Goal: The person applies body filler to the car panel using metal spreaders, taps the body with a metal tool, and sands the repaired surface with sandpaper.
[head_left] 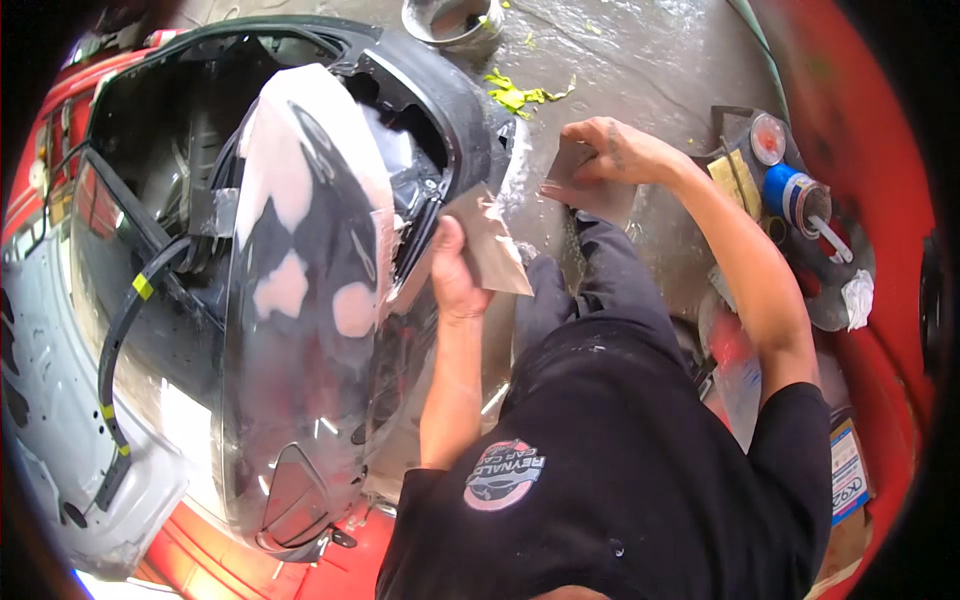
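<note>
My left hand [459,278] is closed, its thumb pressed on a brown-grey sheet of sandpaper [487,245] with a ragged, torn upper edge. Further right and higher, my right hand [608,152] pinches another sandpaper piece [600,195]. The two pieces are apart. Just left of my left hand stands a dark car body panel [295,390] with white and pinkish filler patches [283,285]. Its near edge runs close to my fingers, some of which are hidden behind the sheet.
A bucket [450,18] and torn yellow-green scraps [520,95] are on the grey floor. At right, a stand holds a blue can [795,198], a round lidded tub [768,138] and a yellow block [735,180]. A pale car panel [75,400] lies at far left.
</note>
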{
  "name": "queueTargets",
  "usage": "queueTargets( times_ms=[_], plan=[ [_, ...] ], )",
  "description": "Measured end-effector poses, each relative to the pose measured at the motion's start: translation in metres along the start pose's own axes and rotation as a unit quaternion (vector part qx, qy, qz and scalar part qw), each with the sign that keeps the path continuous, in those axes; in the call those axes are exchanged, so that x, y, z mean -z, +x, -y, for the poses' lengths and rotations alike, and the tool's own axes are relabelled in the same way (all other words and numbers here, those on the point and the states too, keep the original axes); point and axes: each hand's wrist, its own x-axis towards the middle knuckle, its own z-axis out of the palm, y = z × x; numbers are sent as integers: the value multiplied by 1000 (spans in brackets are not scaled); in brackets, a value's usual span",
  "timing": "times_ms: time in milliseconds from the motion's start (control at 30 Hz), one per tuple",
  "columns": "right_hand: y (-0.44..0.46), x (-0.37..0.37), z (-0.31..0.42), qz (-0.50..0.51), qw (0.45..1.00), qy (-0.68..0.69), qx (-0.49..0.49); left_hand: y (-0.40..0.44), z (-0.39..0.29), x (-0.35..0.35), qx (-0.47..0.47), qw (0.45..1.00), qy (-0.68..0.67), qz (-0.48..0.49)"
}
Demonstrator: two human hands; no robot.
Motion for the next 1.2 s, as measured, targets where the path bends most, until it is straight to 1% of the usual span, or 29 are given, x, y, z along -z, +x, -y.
queueTargets(
  times_ms=[33, 100, 200, 233, 300, 333, 433, 467, 500, 567, 600, 633, 700, 800, 833, 867, 900, 933, 967, 1033, 1067, 1100, 1167, 1200],
  plan=[
    [-9, -2, -1, -30, 999, 37, -6, 2, -9, 4, -7, 999, -5, 47],
    [-17, -2, -1, -90, 990, 108, -11, 5, -15, -3, -55, 996, 70, -10],
    [-29, -6, -5, -124, 948, 277, -91, 6, -14, 1, -47, 995, 41, -73],
    [-34, -15, -8, -148, 914, 367, -93, 5, -11, -3, -35, 996, 19, -78],
    [-43, -39, -14, -192, 817, 535, -94, 0, -5, -12, -14, 995, -26, -94],
    [-51, -45, -15, -201, 802, 550, -115, 1, 1, -5, -7, 998, -19, -62],
    [-62, -80, -15, -224, 757, 592, -162, 7, 23, -7, -54, 971, 125, -197],
    [-67, -88, -11, -228, 743, 605, -174, 5, 29, -14, -59, 968, 155, -187],
    [-56, -116, -13, -270, 670, 687, -80, 4, 37, -20, -66, 962, 185, -188],
    [-57, -117, 8, -277, 671, 684, -68, 6, 53, -29, -87, 947, 245, -187],
    [-57, -124, 11, -298, 749, 588, -67, 8, 59, -37, -107, 934, 279, -196],
    [-54, -134, 21, -320, 753, 573, -47, 11, 59, -34, -121, 924, 306, -194],
    [-65, -127, 16, -180, 791, 569, -132, 15, 60, -30, -139, 903, 359, -190],
    [-65, -139, 16, -199, 809, 552, -44, 19, 52, -42, -158, 885, 400, -181],
    [-65, -137, 11, -159, 840, 517, -45, 23, 50, -43, -164, 879, 413, -174],
    [-67, -133, 4, -116, 868, 480, -46, 25, 47, -37, -152, 879, 422, -163],
    [-70, -132, -4, -74, 893, 442, -47, 27, 46, -37, -144, 887, 410, -154],
    [-69, -146, -14, -36, 926, 375, -29, 29, 44, -39, -135, 896, 399, -144],
    [-72, -147, -22, -59, 941, 331, -40, 33, 43, -41, -127, 904, 386, -130],
    [-74, -140, -39, -101, 965, 236, -57, 39, 38, -34, -102, 897, 413, -120],
    [-71, -135, -49, -140, 967, 200, -67, 41, 34, -29, -90, 895, 419, -120],
    [-68, -126, -50, -200, 969, 140, -37, 41, 30, -23, -77, 893, 427, -122],
    [-56, -111, -50, -248, 962, 69, 89, 41, 29, -15, -32, 877, 464, -120],
    [-48, -108, -48, -261, 956, 54, 121, 41, 31, -14, -21, 874, 469, -123]
  ],
)
